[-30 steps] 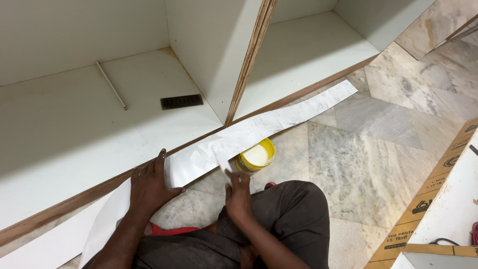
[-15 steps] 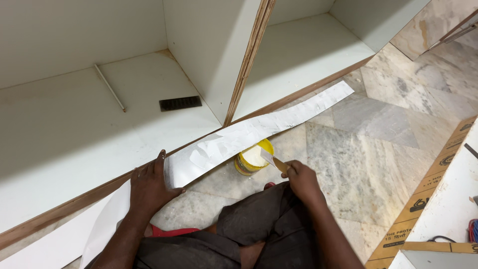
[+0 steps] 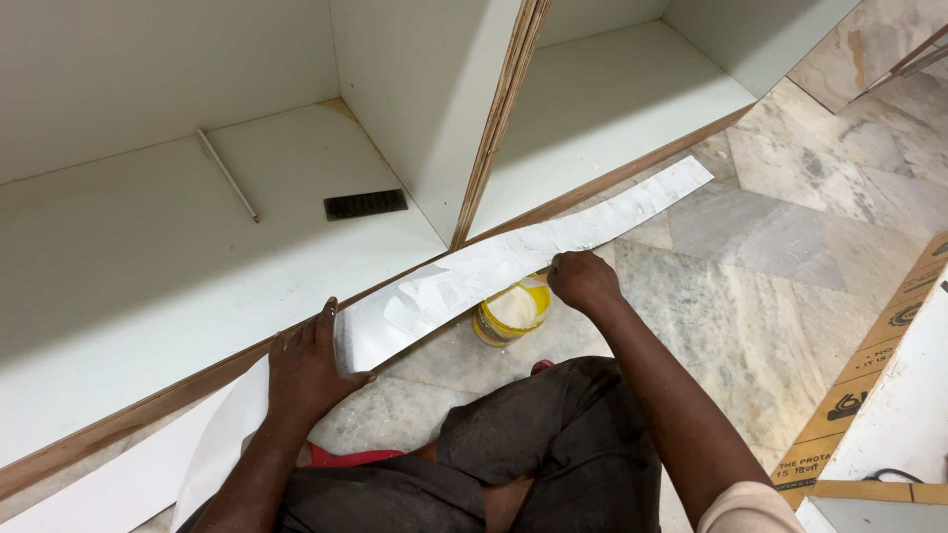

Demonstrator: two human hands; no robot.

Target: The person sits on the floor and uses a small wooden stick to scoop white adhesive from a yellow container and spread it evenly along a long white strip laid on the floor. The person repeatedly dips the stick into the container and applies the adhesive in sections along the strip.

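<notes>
- View from above of a person seated on a marble floor [image 3: 770,257], facing the open front of a white cabinet [image 3: 178,257] that lies beside them.
- A long white laminate strip [image 3: 513,259] runs along the cabinet's raw wooden front edge [image 3: 148,405], from lower left to upper right, bowing up off the floor in its middle.
- The left hand [image 3: 308,370] rests flat on the strip near its left part, fingers close together and thumb out, pressing it against the edge.
- The right hand [image 3: 583,279] is closed into a loose fist at the strip's lower edge near its middle; it seems to pinch the strip, though the fingertips are hidden.
- A small yellow tub of pale adhesive [image 3: 511,314] stands open on the floor, just beside the right hand and partly under the strip.
- Inside the cabinet lie a thin rod [image 3: 228,175] and a dark vent grille [image 3: 365,204].
- Flat cardboard packaging [image 3: 869,385] lies at the right.
- Risks, as a judgement: the bowed strip could crease or sit crooked if pressed unevenly; the open tub is close enough to be knocked by the wrist or knee and spill.
</notes>
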